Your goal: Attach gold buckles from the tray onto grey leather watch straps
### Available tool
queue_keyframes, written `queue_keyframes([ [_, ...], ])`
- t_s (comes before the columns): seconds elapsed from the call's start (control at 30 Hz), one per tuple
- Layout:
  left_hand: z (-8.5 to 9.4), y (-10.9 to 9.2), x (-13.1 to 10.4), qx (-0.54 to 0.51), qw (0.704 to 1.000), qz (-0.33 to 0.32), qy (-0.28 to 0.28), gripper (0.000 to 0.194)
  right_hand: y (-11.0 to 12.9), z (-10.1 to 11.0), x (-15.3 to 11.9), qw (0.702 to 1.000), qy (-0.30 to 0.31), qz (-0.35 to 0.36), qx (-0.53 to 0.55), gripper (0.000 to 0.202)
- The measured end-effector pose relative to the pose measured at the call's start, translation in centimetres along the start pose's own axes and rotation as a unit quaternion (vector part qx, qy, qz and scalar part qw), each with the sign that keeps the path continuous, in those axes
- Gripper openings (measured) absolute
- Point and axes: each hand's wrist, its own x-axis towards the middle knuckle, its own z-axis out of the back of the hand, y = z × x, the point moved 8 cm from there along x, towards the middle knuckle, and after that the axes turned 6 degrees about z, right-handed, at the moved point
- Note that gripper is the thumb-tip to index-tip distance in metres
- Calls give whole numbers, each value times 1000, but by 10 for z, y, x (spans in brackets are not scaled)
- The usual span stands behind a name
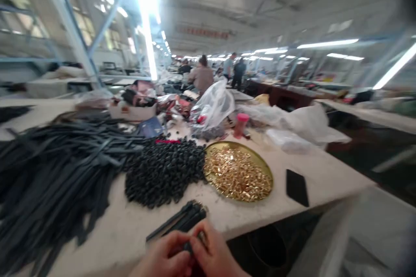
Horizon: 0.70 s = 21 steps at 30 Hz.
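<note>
My left hand (167, 255) and my right hand (212, 251) meet at the table's front edge, fingers pinched together round a dark strap piece that is mostly hidden between them. A small bundle of black straps (185, 217) lies on the table just beyond my fingers. Behind it is a heap of small black loops (162, 171). To the right, a round gold tray (267, 169) holds many small shiny gold metal pieces (238, 175). Long black straps (65, 160) are piled across the left side.
A black phone-like slab (297, 187) lies near the table's right edge. Farther back are a red-lidded jar (241, 125), a clear plastic bag (216, 104), a blue packet (150, 127) and an open box (131, 110). Several people (201, 75) are in the background.
</note>
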Motion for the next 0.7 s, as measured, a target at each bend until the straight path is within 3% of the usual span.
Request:
queue_keyframes([
  [0.1,-5,11,-16,-41,997,-30,56,34,-20,-2,-5,998,-42,-41,-6,27],
  [0.37,-16,25,-6,-104,994,1,37,31,-29,-8,-14,992,-100,-69,-23,29],
  [0.53,-12,39,-5,-65,993,42,88,16,-26,-12,-4,994,-55,-37,-82,30],
  [0.7,-5,41,-5,35,994,19,100,27,-31,-19,-3,995,-17,-45,-91,31],
])
